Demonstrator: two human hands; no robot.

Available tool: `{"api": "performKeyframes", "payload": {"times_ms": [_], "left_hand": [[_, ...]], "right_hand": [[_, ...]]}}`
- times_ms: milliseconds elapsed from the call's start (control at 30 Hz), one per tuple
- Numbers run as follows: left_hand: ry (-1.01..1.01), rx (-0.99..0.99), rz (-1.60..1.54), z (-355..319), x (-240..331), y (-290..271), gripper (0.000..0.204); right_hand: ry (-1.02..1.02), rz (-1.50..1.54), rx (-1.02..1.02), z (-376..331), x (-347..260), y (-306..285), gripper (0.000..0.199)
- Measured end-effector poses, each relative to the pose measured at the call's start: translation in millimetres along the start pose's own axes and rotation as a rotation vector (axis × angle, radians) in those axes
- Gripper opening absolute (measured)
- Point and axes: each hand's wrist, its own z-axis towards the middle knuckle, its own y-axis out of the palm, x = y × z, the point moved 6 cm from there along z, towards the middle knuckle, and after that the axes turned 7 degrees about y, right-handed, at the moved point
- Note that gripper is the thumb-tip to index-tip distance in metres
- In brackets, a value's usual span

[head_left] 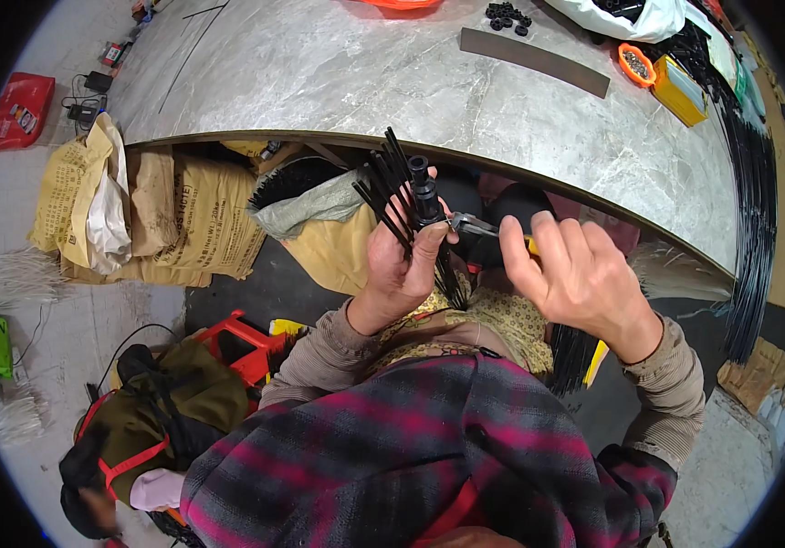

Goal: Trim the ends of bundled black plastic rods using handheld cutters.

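Note:
My left hand (392, 274) is closed around a black stepped plastic fitting (423, 194), held upright above my lap just in front of the table edge. Several thin black rods (383, 187) fan out from the same grip, their lower ends showing below the palm. From the right, my right hand (580, 269) grips a pair of pliers (478, 226); most of the handles are hidden by the fingers. The jaws meet the fitting's side near my left thumb, at a small metallic bit too small to make out.
The grey marbled table (319, 82) spans the far side. On it lie a dark flat strip (534, 62), black rings (507, 18), an orange bowl (636, 66) of small parts and a yellow box (680, 91). Long black rods (750, 228) hang at right. Paper sacks (214, 215) and a red stool (251, 347) stand left.

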Motion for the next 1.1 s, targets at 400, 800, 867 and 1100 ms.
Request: {"api": "performKeyframes", "payload": {"times_ms": [400,800,867,1100], "left_hand": [[-0.06,-0.008,-0.05,6,4,0,0.028],[-0.218,-0.012,-0.195,10,1,-7,0.039],[-0.262,-0.008,-0.286,7,-6,-11,0.041],[-0.442,-0.061,-0.534,16,-8,-26,0.038]], "right_hand": [[0.094,-0.106,0.148,3,-11,-16,0.04],[0.127,0.0,-0.012,8,-6,0,0.054],[0.112,-0.013,0.006,9,-2,2,0.056],[0.069,-0.002,0.079,12,5,2,0.054]]}}
